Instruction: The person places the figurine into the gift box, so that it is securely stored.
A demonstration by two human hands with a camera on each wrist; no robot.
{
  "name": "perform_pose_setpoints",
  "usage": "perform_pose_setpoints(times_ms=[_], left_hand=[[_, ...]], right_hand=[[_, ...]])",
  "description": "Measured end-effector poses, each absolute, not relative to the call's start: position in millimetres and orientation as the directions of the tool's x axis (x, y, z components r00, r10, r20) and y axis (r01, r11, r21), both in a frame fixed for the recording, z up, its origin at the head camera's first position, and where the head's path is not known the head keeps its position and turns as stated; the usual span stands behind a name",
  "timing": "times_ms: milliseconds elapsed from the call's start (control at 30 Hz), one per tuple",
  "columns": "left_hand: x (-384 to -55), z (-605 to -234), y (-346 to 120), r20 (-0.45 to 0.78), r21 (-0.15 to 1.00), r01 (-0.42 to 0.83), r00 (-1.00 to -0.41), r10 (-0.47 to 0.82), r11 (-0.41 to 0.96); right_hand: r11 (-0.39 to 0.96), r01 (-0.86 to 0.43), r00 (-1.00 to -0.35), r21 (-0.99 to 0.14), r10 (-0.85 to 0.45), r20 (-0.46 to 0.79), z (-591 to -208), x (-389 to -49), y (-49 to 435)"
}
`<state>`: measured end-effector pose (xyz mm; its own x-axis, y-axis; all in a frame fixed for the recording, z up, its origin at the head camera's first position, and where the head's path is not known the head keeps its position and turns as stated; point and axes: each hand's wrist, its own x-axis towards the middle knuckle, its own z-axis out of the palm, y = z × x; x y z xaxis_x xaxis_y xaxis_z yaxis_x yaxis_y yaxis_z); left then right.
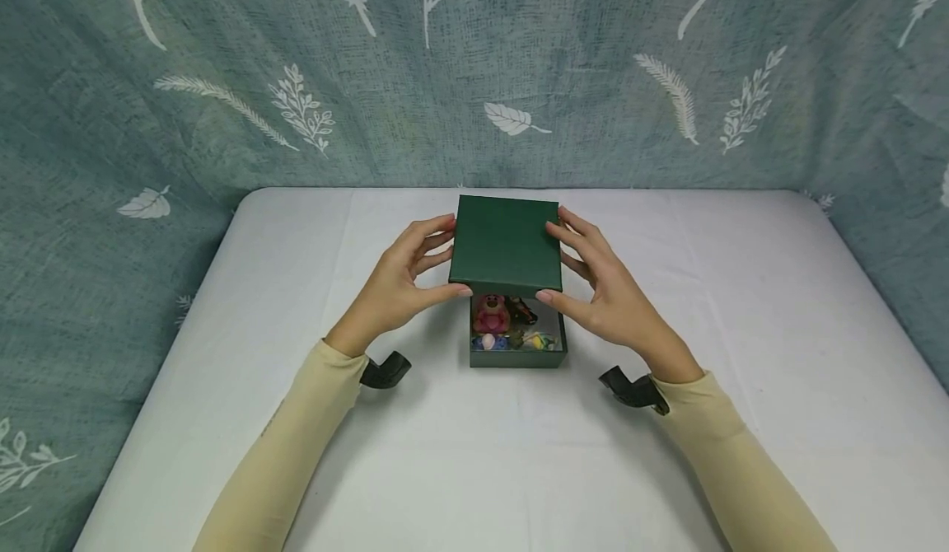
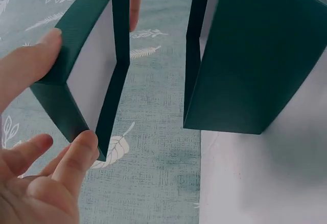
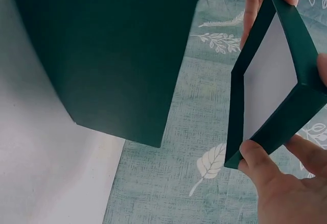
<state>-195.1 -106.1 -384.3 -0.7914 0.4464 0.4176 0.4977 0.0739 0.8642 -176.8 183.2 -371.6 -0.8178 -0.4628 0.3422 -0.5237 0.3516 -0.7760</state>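
Observation:
A dark green square box lid (image 1: 507,243) is held between both hands, raised over an open green box (image 1: 518,359) that stands on the table. In the left wrist view the lid (image 2: 48,66) shows its white inside, with a gap between it and the box (image 2: 260,55). My left hand (image 1: 393,276) grips the lid's left side, thumb at the near corner. On the opposite side, my right hand (image 1: 608,288) holds it the same way. Inside the box lie a pink bear figure (image 1: 492,315) and small colourful items (image 1: 539,340); the lid hides the box's far part.
A white cloth covers the table (image 1: 474,470). Behind and to the sides hangs a blue-green curtain (image 1: 474,82) with white leaf prints. Black straps (image 1: 385,370) stick out at both wrists, by the beige sleeves (image 1: 296,437).

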Motion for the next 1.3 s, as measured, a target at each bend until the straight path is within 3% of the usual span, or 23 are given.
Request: perform_pose_setpoints(times_ms=[400,800,1100,1300], left_hand=[[-190,-382,-104,0.165,0.92,0.313,-0.857,0.488,0.238],[-190,-385,-105,0.138,0.909,0.311,-0.853,0.504,0.278],[-190,-384,-102,-0.021,0.948,0.143,-0.863,0.505,0.284],[-185,-380,-101,-0.066,0.931,0.138,-0.847,0.528,0.338]], right_hand=[[0.411,-0.456,-0.836,-0.789,-0.503,0.22,-378,-182,188],[0.466,-0.393,-0.863,-0.793,-0.485,0.142,-377,-182,189],[0.523,-0.265,-0.87,-0.81,-0.492,-0.033,-373,-181,191],[0.513,-0.291,-0.856,-0.808,-0.516,-0.019,-369,-180,193]])
